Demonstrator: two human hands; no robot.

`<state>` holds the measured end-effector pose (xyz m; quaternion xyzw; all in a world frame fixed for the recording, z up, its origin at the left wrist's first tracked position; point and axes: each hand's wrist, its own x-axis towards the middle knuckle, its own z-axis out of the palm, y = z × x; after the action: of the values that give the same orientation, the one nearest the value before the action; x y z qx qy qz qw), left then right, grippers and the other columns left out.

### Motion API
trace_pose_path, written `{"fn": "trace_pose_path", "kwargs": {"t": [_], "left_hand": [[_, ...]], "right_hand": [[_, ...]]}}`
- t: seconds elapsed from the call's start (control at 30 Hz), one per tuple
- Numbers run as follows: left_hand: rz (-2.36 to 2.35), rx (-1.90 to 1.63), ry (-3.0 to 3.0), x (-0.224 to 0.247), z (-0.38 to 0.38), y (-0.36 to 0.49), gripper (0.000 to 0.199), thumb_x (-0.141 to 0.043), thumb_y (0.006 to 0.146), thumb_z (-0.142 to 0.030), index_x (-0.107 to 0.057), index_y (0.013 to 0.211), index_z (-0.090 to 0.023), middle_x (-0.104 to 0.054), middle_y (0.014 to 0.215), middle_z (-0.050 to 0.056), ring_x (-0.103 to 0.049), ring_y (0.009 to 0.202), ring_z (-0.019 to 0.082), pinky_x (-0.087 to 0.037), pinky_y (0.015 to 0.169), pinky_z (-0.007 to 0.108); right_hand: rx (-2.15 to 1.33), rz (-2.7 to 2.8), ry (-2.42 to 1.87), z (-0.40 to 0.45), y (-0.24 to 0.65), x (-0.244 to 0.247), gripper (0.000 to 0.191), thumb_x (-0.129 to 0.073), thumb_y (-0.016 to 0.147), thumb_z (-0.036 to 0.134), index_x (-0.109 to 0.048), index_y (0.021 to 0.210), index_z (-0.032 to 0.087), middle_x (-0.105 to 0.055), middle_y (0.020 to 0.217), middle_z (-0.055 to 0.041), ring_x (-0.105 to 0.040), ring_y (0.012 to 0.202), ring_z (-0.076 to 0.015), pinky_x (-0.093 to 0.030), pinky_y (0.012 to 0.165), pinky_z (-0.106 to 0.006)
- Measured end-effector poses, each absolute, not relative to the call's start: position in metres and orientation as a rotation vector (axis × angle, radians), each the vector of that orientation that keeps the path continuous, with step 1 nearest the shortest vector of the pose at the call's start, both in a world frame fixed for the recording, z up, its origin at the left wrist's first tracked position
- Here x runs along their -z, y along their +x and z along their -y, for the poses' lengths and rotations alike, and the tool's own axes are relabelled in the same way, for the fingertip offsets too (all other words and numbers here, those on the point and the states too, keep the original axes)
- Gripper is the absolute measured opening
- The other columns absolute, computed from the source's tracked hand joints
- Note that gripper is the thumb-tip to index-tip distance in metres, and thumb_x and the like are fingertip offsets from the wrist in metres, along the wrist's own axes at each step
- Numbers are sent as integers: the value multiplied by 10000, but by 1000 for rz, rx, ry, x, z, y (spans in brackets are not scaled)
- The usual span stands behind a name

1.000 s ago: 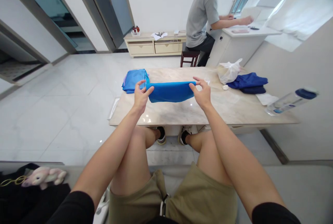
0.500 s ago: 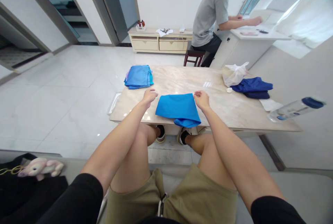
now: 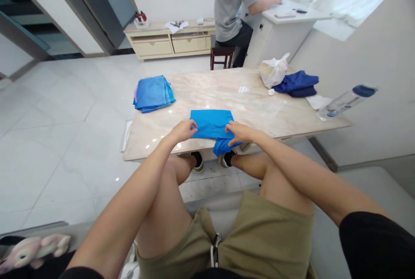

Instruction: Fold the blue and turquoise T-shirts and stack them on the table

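A bright blue cloth [image 3: 210, 124] is lying flat near the front edge of the marble desk [image 3: 227, 88], with a bunched corner hanging over that edge. The left hand [image 3: 183, 131] is resting against the cloth's left side, its grip loosely curled, fingers together and touching the fabric. The right hand [image 3: 238, 133] is pressing down on the cloth's lower right part, fingers held close together. It may be pinching the fabric, but from this angle I can't quite tell.

A folded stack of lighter blue cloth [image 3: 151, 94] is sitting further along the desk to the left. To the right, a white plastic bag [image 3: 275, 70] is lying just beside a navy garment [image 3: 296, 83], and a clear water bottle [image 3: 346, 101] is lying near the far right corner. Beyond the desk, a seated co-worker [image 3: 230, 11] is reaching across a white desk [image 3: 288, 15].
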<state>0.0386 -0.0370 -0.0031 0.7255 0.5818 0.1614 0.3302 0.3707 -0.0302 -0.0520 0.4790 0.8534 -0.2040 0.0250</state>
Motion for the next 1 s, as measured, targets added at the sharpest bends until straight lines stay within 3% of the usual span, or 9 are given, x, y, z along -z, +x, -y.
{"fn": "trace_pose_path", "kwargs": {"t": [0.1, 0.17, 0.33, 0.43, 0.5, 0.63, 0.73, 0.9, 1.0], "left_hand": [[-1474, -315, 1994, 4, 37, 37, 154, -792, 833, -296, -799, 971, -228, -798, 919, 81, -733, 910, 281, -546, 835, 317], [-1451, -275, 2047, 4, 38, 36, 169, -764, 861, -304, -810, 1004, -225, -804, 943, 91, -733, 888, 282, -544, 827, 328], [-1447, -276, 2062, 4, 38, 36, 152, -780, 858, -288, -825, 991, -230, -794, 904, 87, -738, 902, 295, -543, 853, 338], [-1443, -270, 2037, 4, 38, 40, 128, -811, 816, -266, -818, 941, -236, -791, 902, 81, -734, 908, 293, -538, 859, 331], [-1440, -258, 2022, 4, 39, 44, 115, -822, 799, -252, -815, 913, -238, -783, 879, 78, -732, 903, 297, -531, 853, 329], [-1443, -264, 2010, 5, 39, 52, 92, -818, 805, -243, -803, 896, -247, -790, 877, 81, -728, 886, 295, -523, 831, 329], [-1447, -277, 1996, 6, 40, 55, 97, -829, 800, -261, -793, 891, -256, -793, 872, 76, -728, 891, 291, -529, 821, 320], [-1454, -272, 1987, 8, 43, 54, 110, -851, 785, -262, -787, 874, -255, -797, 884, 73, -720, 894, 286, -526, 824, 315], [-1444, -273, 1990, 9, 43, 52, 97, -845, 790, -230, -799, 873, -253, -795, 875, 73, -717, 879, 287, -511, 826, 321]], "right_hand": [[426, -2662, 1363, 47, 367, 62, 828, -1001, 769, 464, -615, 1436, 163, -633, 1427, -204, -632, 1292, -372, -520, 1029, -379], [438, -2646, 1412, 50, 365, 65, 787, -958, 832, 452, -589, 1466, 166, -635, 1447, -208, -635, 1307, -366, -517, 1027, -373], [630, -2521, 1517, 35, 357, 57, 407, -884, 905, 358, -721, 1250, 218, -788, 1147, -91, -729, 1003, -255, -490, 813, -275], [578, -2495, 1565, 24, 347, 47, 267, -871, 890, 315, -769, 1120, 226, -804, 1041, -74, -731, 939, -251, -465, 762, -276], [510, -2495, 1631, 20, 340, 38, 216, -835, 903, 291, -771, 1097, 219, -806, 1070, -99, -731, 977, -273, -463, 778, -291], [296, -2566, 1832, 20, 330, 20, 282, -668, 1011, 284, -706, 1275, 191, -768, 1259, -155, -712, 1099, -302, -461, 827, -322], [115, -2656, 1805, 26, 335, 17, 268, -547, 1051, 204, -715, 1260, 185, -733, 1344, -165, -709, 1071, -280, -446, 810, -329], [414, -2527, 1376, 39, 360, 33, 113, -731, 903, 130, -777, 945, 225, -794, 1072, -96, -713, 940, -249, -420, 762, -307], [525, -2553, 1499, 39, 372, 40, 70, -821, 900, 255, -782, 956, 241, -800, 975, -68, -719, 927, -253, -433, 783, -299]]}}
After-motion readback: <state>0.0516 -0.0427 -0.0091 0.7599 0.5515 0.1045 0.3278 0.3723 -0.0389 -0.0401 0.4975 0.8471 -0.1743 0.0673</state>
